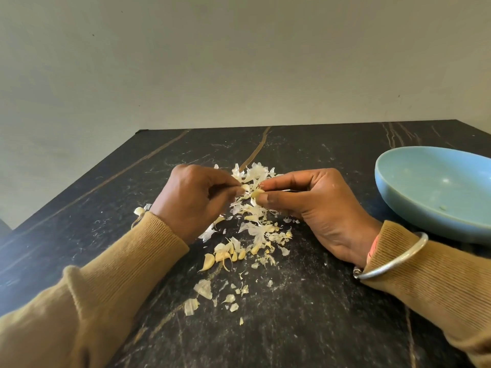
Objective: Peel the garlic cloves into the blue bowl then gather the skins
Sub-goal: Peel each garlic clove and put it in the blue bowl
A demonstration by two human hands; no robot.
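Dark marble table was strewn with skins below the fingers. One clove was pinched by the right hand, its skin gripped by the left hand. Squeezed hard, it could be shot away, missing the blue bowl farther right.

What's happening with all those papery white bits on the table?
Someone is peeling garlic. The left hand and right hand pinch one garlic clove between their fingertips, just above a pile of loose skins on the dark table. A few more cloves lie nearer the person, with skin scraps scattered around them. The blue bowl sits off to the right and looks almost empty so far.
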